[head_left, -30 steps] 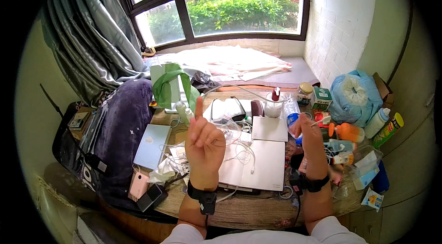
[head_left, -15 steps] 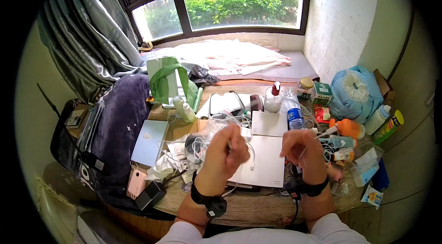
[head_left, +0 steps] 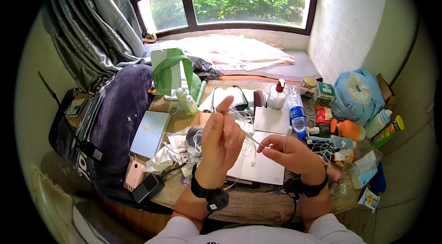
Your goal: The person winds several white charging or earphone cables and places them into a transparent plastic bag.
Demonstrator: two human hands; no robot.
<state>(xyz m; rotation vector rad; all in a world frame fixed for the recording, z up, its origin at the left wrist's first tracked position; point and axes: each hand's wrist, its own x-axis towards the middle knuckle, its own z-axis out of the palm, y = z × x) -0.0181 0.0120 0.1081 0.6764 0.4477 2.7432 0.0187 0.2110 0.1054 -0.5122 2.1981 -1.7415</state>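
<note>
A thin white charging cable (head_left: 253, 162) runs between my two hands, and its plug end dangles over the white notebook (head_left: 267, 169). My left hand (head_left: 222, 139) is raised over the middle of the table. Its lower fingers are curled around part of the cable, with the forefinger pointing up. To its right, my right hand (head_left: 294, 154) pinches the cable between thumb and forefinger; a loop rises above these fingers. Each wrist wears a black band with a small device. How much cable lies inside the left palm is hidden.
Other tangled cables (head_left: 324, 149) lie at the right, near a water bottle (head_left: 298, 117) and an orange bottle (head_left: 351, 129). On the left are a light blue box (head_left: 150, 132), a pink power bank (head_left: 135, 173) and a black adapter (head_left: 148, 188).
My right hand has turned inward toward the left hand and now pinches the cable. The left forefinger has straightened upward. The view has shifted slightly.
</note>
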